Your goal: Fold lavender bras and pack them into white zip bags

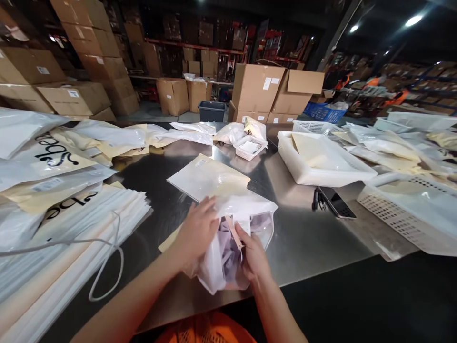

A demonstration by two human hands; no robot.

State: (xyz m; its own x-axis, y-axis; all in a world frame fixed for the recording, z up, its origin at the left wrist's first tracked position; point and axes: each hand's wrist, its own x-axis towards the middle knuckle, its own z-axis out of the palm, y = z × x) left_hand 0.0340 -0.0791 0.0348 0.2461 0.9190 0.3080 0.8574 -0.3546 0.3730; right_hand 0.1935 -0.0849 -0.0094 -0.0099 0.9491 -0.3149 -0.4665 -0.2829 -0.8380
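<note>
A white plastic mailing bag (246, 205) lies gaping toward me at the front of the metal table. In its opening sits a clear plastic packet (228, 255) with purple and white contents, which I cannot make out further. My left hand (200, 228) grips the bag's left edge, its thumb hidden behind the plastic. Closed on the packet's right side is my right hand (254, 255), its thumb pressed by a narrow pale pink strip (233, 233). Just beyond the bag, a flat cream-and-white mailer (210, 176) rests on the table.
At left are a stack of flat mailers (89, 238), a looped white cable (119, 257) and filled bags (50, 157). To the right lie a phone (337, 202), a black marker (315, 198) and white baskets (321, 174). Cardboard boxes (257, 90) stand behind the table.
</note>
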